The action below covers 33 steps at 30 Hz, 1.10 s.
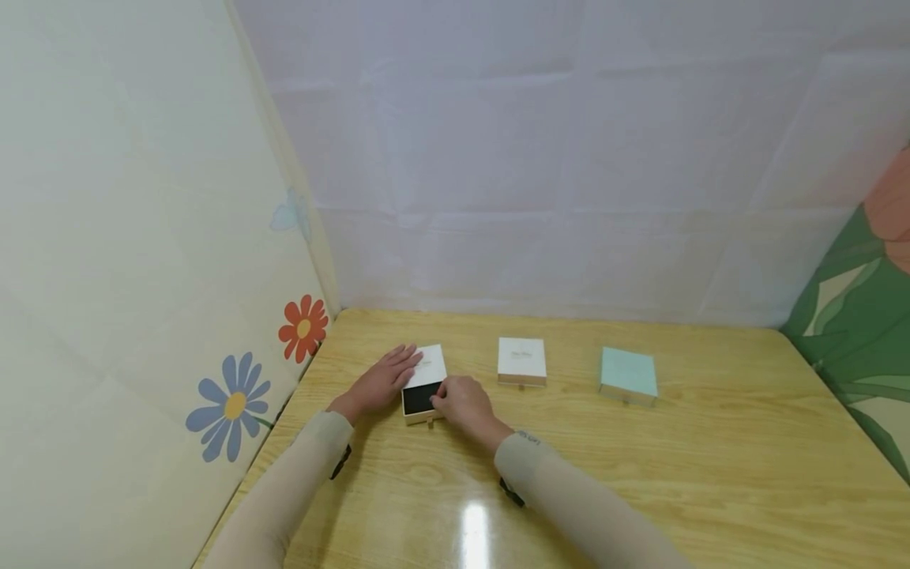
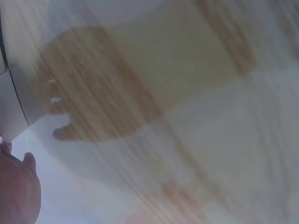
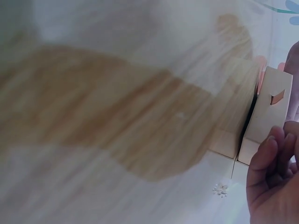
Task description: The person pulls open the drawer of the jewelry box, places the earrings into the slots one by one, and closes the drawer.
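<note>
A white drawer-style box [image 1: 429, 366] lies at the left of the table, its drawer [image 1: 418, 399] pulled part way out and showing a black inside. My left hand [image 1: 384, 379] rests flat with its fingers on the box's white top. My right hand [image 1: 465, 405] is at the drawer's right side, fingers curled and fingertips over the black inside. In the right wrist view its thumb and fingertips come together beside the drawer front, which has a small tan tab [image 3: 277, 97]. I cannot tell whether those fingertips hold something.
Another white box [image 1: 521, 359] stands in the middle, and a mint-green box [image 1: 629, 373] farther right. A small sparkling shape [image 3: 220, 189] shows low in the right wrist view. White cloth [image 1: 533, 197] hangs behind the glossy wooden table [image 1: 569, 482].
</note>
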Motion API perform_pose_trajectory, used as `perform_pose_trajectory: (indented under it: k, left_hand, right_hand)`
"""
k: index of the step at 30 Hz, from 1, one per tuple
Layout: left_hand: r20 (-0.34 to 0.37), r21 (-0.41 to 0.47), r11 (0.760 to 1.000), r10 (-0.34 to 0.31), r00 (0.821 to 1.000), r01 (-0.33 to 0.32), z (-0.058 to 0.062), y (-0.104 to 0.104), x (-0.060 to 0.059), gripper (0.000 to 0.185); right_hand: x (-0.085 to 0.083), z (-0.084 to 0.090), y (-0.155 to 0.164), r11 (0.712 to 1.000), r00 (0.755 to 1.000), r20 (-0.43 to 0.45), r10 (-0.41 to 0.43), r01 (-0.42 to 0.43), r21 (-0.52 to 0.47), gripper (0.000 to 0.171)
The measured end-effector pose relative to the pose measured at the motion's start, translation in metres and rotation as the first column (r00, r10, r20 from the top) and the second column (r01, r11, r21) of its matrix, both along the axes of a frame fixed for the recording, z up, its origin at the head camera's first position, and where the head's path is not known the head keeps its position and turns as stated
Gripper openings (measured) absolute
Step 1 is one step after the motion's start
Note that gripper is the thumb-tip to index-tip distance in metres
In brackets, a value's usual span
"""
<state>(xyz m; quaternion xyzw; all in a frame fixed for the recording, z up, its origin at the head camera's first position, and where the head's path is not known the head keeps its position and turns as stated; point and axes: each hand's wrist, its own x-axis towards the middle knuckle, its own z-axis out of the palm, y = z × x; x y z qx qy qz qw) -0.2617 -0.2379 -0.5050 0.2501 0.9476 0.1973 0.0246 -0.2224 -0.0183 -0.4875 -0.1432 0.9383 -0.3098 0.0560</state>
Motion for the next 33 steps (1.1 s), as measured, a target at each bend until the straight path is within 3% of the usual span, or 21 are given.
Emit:
perform_pose_trajectory:
  k: [17,33]
  left_hand:
    - [-0.006,-0.01,1.0,0.007,1.0,-0.008,-0.0035,-0.0015,-0.0017,0.051]
    - [0.006,-0.021,1.0,0.017,1.0,-0.017,-0.0049,-0.0032,-0.003,0.051]
  right_hand:
    - [0.0029,0.0031,-0.0019,1.0,1.0,0.023,-0.018,0.017,0.017,0.018]
    - [0.0056,0.0064,-0.0015,0.999,0.999,0.028,-0.018,0.02,-0.042,0.022]
